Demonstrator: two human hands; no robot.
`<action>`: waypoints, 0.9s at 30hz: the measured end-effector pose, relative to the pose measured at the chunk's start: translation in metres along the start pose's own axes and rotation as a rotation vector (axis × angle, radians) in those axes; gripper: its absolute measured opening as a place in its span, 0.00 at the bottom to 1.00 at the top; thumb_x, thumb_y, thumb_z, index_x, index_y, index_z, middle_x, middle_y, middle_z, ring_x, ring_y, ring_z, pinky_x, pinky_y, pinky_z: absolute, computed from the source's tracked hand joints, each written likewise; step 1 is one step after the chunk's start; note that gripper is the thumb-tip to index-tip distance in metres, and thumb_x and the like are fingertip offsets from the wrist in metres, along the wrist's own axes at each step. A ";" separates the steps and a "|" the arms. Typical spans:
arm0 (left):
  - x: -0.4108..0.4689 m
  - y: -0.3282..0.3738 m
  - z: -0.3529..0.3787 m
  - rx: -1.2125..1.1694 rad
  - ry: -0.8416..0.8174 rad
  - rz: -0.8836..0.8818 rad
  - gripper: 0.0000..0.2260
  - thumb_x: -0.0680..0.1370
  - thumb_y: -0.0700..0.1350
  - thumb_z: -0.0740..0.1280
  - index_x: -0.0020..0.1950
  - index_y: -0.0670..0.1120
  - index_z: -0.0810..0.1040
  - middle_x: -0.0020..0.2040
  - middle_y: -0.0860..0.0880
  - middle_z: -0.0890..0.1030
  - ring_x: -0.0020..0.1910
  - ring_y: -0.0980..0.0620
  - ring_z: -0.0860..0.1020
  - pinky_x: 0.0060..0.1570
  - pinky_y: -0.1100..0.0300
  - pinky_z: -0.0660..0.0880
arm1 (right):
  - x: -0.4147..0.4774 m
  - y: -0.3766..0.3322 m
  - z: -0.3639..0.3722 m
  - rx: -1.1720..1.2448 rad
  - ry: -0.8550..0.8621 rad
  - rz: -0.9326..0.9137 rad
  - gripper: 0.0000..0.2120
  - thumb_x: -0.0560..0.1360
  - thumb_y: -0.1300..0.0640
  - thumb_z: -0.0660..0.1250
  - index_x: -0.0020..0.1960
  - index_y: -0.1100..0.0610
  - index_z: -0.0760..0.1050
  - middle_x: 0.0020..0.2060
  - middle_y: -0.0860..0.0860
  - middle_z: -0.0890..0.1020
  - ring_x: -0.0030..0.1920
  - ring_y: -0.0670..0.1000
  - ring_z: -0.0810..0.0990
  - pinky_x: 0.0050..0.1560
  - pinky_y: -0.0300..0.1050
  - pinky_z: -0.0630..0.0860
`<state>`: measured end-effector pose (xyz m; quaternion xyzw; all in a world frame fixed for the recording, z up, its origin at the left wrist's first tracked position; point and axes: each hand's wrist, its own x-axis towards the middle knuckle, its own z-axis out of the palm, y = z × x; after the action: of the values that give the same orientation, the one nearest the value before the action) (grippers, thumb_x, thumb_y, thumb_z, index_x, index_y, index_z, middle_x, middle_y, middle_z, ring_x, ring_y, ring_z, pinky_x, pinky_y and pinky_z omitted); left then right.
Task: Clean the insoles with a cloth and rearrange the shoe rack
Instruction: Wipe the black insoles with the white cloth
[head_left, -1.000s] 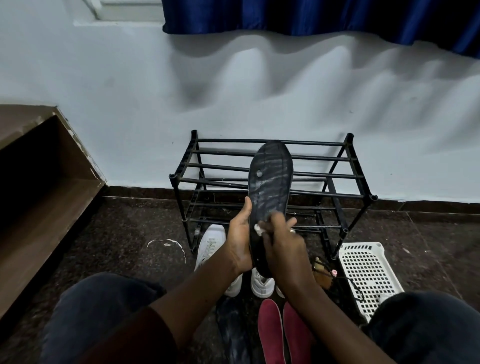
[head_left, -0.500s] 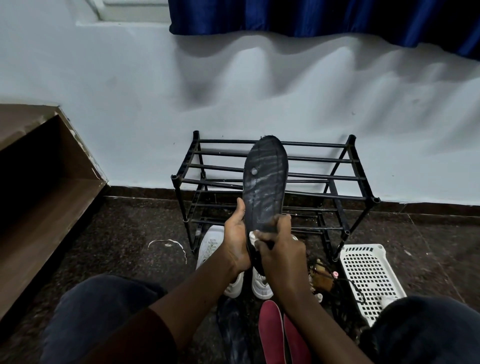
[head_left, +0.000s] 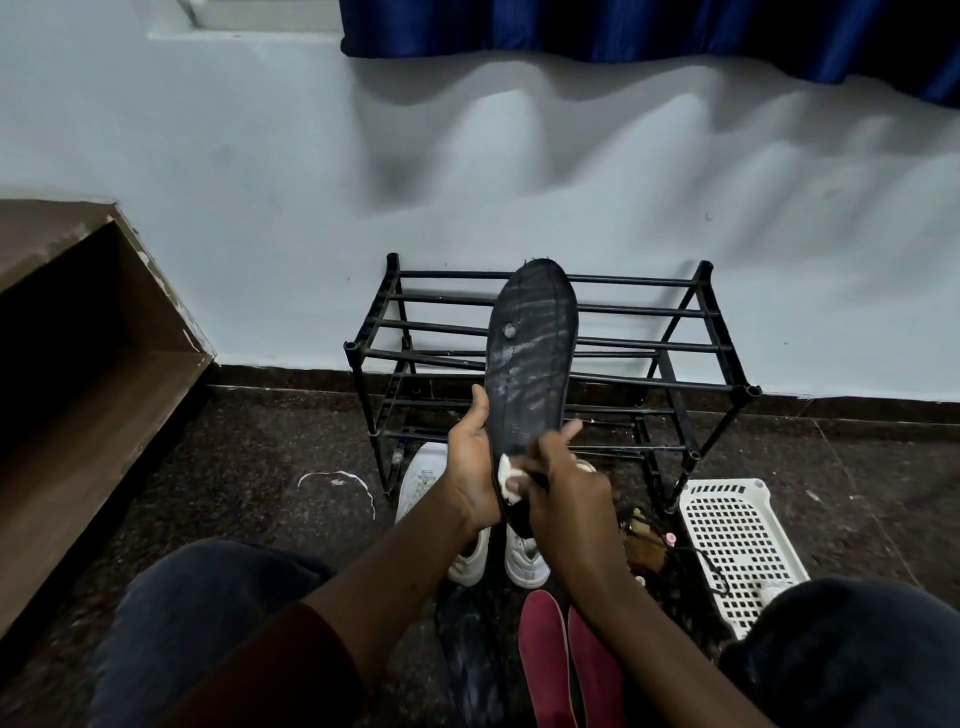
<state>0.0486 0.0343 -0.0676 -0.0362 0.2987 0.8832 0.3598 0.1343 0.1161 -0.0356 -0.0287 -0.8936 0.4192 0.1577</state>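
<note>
While left hand grips insole, right hand pinches cloth on it, rack behind, white sneakers beneath

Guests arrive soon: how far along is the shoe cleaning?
Done: nothing visibly finished. In hand: left hand holds the insole upright, right hand rubs a cloth on its lower end; pale streaks show above. Left: white shoes and red pair sit on the floor, none on the rack.
</note>
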 end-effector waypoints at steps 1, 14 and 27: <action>-0.001 0.002 0.001 -0.019 0.005 0.006 0.33 0.75 0.68 0.52 0.64 0.43 0.74 0.60 0.40 0.79 0.56 0.43 0.80 0.47 0.53 0.75 | -0.008 0.003 0.000 -0.034 -0.005 -0.048 0.17 0.72 0.70 0.64 0.45 0.48 0.66 0.37 0.50 0.83 0.36 0.47 0.81 0.32 0.39 0.76; -0.001 -0.010 0.005 0.017 0.011 -0.091 0.33 0.75 0.66 0.56 0.67 0.41 0.74 0.63 0.40 0.76 0.63 0.43 0.74 0.65 0.50 0.70 | 0.040 0.005 -0.006 -0.212 0.111 -0.126 0.11 0.72 0.68 0.66 0.51 0.59 0.81 0.46 0.56 0.83 0.45 0.58 0.79 0.45 0.47 0.75; -0.003 0.003 0.005 -0.061 0.059 -0.002 0.33 0.77 0.66 0.52 0.70 0.42 0.70 0.66 0.40 0.75 0.58 0.39 0.78 0.57 0.46 0.75 | 0.011 0.016 -0.028 -0.213 -0.341 -0.328 0.13 0.66 0.64 0.66 0.49 0.58 0.82 0.42 0.51 0.81 0.43 0.53 0.79 0.44 0.36 0.70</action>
<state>0.0493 0.0331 -0.0613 -0.0736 0.2819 0.8901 0.3504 0.1315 0.1491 -0.0278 0.1712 -0.9390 0.2906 0.0667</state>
